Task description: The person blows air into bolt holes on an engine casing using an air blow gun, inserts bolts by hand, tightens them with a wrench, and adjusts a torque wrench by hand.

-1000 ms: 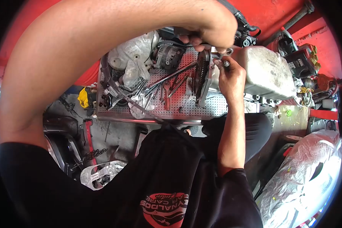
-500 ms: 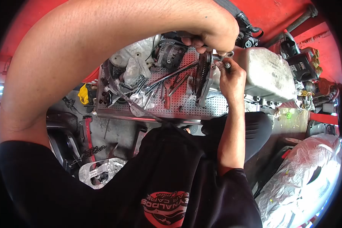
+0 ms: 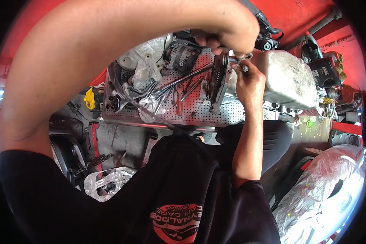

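Observation:
My left hand (image 3: 236,38) reaches across the top of the view with its fingers curled. What it grips is mostly hidden beneath it. A metal piece with a ring-shaped end (image 3: 248,56) shows just below its knuckles. Close under it, my right hand (image 3: 251,81) is closed, thumb and fingers pinching a small cylindrical metal piece (image 3: 245,68). Both hands are beside a long, narrow metal part with a dark ridged edge (image 3: 219,83), standing near the large metal oil pan (image 3: 286,77). How the pinched piece meets that part cannot be made out.
On the perforated metal bench (image 3: 179,118) lie a red-handled ratchet (image 3: 179,99), a long metal bar (image 3: 187,76), several wrenches and an alternator (image 3: 184,57). A plastic-wrapped object (image 3: 325,199) is at lower right. A yellow cloth (image 3: 90,99) hangs at left.
Both hands have shifted very slightly right, staying close together at the same metal part. Their grips look the same.

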A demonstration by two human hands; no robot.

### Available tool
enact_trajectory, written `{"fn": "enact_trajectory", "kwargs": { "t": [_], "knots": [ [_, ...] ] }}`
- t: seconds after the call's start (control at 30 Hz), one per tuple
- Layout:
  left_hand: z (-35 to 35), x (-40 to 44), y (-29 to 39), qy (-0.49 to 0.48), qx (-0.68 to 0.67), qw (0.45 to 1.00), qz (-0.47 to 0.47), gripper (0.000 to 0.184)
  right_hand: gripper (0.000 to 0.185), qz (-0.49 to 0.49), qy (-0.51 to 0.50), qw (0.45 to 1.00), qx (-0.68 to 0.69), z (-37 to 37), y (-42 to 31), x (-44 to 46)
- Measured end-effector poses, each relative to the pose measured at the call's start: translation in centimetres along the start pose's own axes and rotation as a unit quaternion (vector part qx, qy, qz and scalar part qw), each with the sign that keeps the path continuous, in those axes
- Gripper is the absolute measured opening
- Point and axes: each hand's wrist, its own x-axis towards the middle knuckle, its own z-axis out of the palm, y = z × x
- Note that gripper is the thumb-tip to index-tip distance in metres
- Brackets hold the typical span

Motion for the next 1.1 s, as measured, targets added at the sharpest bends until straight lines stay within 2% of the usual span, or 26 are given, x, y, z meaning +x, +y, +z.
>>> {"fn": "enact_trajectory", "kwargs": {
  "t": [0.03, 0.13, 0.17, 0.23, 0.33, 0.4, 0.53, 0.6, 0.67, 0.73, 0.8, 0.87, 0.93, 1.0, 1.03, 1.1],
  "knots": [
    [-0.2, -0.4, 0.3, 0.000, -0.180, 0.977, -0.113, 0.021, 0.018, -0.007, 0.002, 1.000, -0.003, 0.2, 0.2, -0.1],
    [-0.4, -1.5, 0.3, 0.012, -0.181, 0.978, -0.101, 0.022, 0.019, -0.023, 0.002, 0.999, -0.043, 0.1, 0.2, 0.0],
    [-0.4, -1.3, 0.2, -0.004, -0.137, 0.987, -0.086, 0.022, 0.018, -0.016, 0.004, 1.000, -0.021, 0.0, -0.1, 0.1],
    [-1.0, -1.8, 0.0, -0.017, -0.156, 0.984, -0.086, 0.022, 0.018, -0.007, 0.007, 1.000, 0.019, 0.1, -0.1, 0.2],
    [-1.1, -1.6, 0.5, -0.020, -0.189, 0.974, -0.125, 0.021, 0.018, -0.007, 0.007, 1.000, 0.018, 0.2, 0.1, 0.2],
    [-0.6, -0.7, 0.2, -0.021, -0.078, 0.995, -0.054, 0.022, 0.018, -0.007, 0.006, 1.000, 0.009, 0.1, -0.1, 0.2],
    [-0.6, -0.5, 0.3, -0.025, -0.066, 0.996, -0.052, 0.022, 0.018, 0.004, -0.004, 1.000, -0.006, 0.0, -0.1, 0.2],
    [-0.8, -0.1, 0.4, -0.048, 0.043, 0.998, 0.004, 0.021, 0.018, 0.008, -0.005, 1.000, 0.002, -0.1, -0.2, 0.1],
    [-1.2, -0.4, 0.4, -0.058, 0.027, 0.998, -0.015, 0.020, 0.017, 0.014, -0.006, 1.000, 0.009, 0.0, 0.0, 0.2],
    [-0.7, -0.2, 0.3, -0.069, 0.007, 0.997, -0.034, 0.020, 0.014, -0.035, 0.015, 0.999, -0.026, 0.4, 0.6, 0.2],
    [0.4, 0.0, 0.2, -0.006, -0.076, 0.996, -0.037, 0.019, 0.014, -0.034, 0.011, 0.999, -0.034, 0.1, 0.7, -0.8],
    [-0.9, -0.9, 0.5, -0.058, 0.027, 0.998, -0.008, 0.018, 0.013, -0.040, 0.025, 0.999, 0.002, 0.5, 0.5, 0.1],
    [-0.3, -1.0, 0.6, -0.047, 0.028, 0.998, -0.002, 0.017, 0.013, -0.043, 0.021, 0.999, 0.012, 0.8, 1.0, 0.2],
    [0.1, -0.7, 0.8, -0.015, -0.117, 0.988, -0.098, 0.019, 0.012, -0.053, 0.014, 0.997, -0.051, 0.3, 0.9, 0.0],
    [-0.1, -0.5, 0.0, -0.012, -0.110, 0.988, -0.106, 0.019, 0.012, -0.053, 0.025, 0.998, -0.017, 0.4, 0.4, 0.0],
    [0.3, 0.6, -0.7, -0.025, -0.182, 0.981, -0.055, 0.023, 0.012, -0.031, 0.007, 0.999, -0.011, 0.8, 0.9, 0.1]
  ]
}}
